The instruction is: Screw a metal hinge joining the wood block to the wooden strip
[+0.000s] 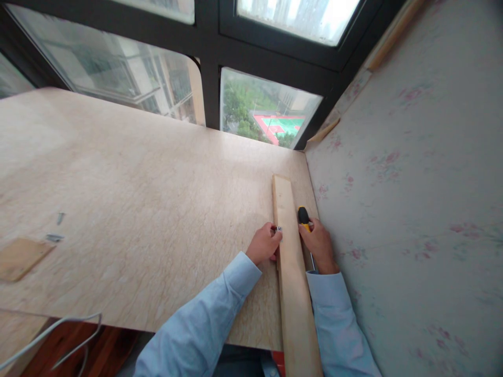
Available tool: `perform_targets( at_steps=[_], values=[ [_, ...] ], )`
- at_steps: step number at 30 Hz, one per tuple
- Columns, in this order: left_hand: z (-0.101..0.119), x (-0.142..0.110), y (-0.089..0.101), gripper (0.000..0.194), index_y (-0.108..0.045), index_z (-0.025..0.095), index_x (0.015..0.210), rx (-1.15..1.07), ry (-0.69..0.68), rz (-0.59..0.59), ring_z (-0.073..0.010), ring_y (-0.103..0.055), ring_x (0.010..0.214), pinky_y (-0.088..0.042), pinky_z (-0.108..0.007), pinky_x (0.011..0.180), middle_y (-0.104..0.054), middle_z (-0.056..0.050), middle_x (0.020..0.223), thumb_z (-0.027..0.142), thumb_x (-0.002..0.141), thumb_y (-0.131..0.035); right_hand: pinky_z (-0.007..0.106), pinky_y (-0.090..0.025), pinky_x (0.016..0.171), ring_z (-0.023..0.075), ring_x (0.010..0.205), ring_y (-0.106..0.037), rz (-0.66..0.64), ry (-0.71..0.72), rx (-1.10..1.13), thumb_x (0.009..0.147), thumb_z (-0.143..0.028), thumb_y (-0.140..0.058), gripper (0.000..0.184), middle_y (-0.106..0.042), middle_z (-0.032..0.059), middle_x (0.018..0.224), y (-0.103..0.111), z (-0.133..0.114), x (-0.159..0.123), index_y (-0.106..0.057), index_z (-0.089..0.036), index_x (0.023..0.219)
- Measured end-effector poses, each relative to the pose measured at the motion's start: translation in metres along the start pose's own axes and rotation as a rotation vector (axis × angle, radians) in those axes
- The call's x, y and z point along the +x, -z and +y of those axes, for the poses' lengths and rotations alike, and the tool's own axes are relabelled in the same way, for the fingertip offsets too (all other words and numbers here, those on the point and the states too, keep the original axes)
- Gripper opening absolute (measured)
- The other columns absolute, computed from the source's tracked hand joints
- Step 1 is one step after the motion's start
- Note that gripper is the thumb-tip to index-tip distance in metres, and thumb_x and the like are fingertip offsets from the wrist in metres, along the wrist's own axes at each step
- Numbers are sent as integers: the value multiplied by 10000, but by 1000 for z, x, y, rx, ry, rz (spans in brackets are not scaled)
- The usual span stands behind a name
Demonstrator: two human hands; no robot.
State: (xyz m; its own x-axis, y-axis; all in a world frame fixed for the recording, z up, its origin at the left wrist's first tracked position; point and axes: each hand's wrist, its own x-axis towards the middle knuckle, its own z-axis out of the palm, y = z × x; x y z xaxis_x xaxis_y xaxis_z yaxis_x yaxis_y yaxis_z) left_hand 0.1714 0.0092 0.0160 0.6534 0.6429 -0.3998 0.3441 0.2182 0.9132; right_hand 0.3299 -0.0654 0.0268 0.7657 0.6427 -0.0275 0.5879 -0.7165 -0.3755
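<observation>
A long pale wooden board (285,209) lies on the marble-patterned counter, its near end reaching past the front edge. At the board's left edge my left hand (264,244) is closed in a pinch on a small silver metal piece (279,229), too small to tell its kind. My right hand (319,243) lies along the board's right side, its fingers wrapped round a screwdriver (303,215) with a black and yellow handle. The screwdriver's handle points away from me, and part of its metal shaft shows below the hand.
On the left of the counter (157,209) lie a screw (60,218), more metal hardware (54,237) and a flat wooden piece (23,257). A white cable (51,329) hangs at the front left. The flowered wall (393,209) stands close on the right; dark-framed windows (271,50) rise behind.
</observation>
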Motion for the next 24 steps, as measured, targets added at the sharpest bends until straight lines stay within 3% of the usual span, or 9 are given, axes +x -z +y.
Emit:
perform_targets(
  at_steps=[18,24],
  values=[
    [1,-1,1,270,-559,143,1113,24,9,-18,-138,-618,554,-485,-215,415,-675,-78,908,309,909,-498,290,-428,678,236,831,-657,-12,52,6,862,-327,-556,314,-727,112,942,-2,5,3,-655,-157,1107],
    [0,-1,0,246,-586,140,1070,92,-35,27,-152,-628,598,-468,-202,427,-682,-80,866,305,905,-508,288,-421,679,245,864,-659,-1,40,-44,884,-337,-537,325,-723,130,989,-5,4,4,-652,-147,1122]
  ],
)
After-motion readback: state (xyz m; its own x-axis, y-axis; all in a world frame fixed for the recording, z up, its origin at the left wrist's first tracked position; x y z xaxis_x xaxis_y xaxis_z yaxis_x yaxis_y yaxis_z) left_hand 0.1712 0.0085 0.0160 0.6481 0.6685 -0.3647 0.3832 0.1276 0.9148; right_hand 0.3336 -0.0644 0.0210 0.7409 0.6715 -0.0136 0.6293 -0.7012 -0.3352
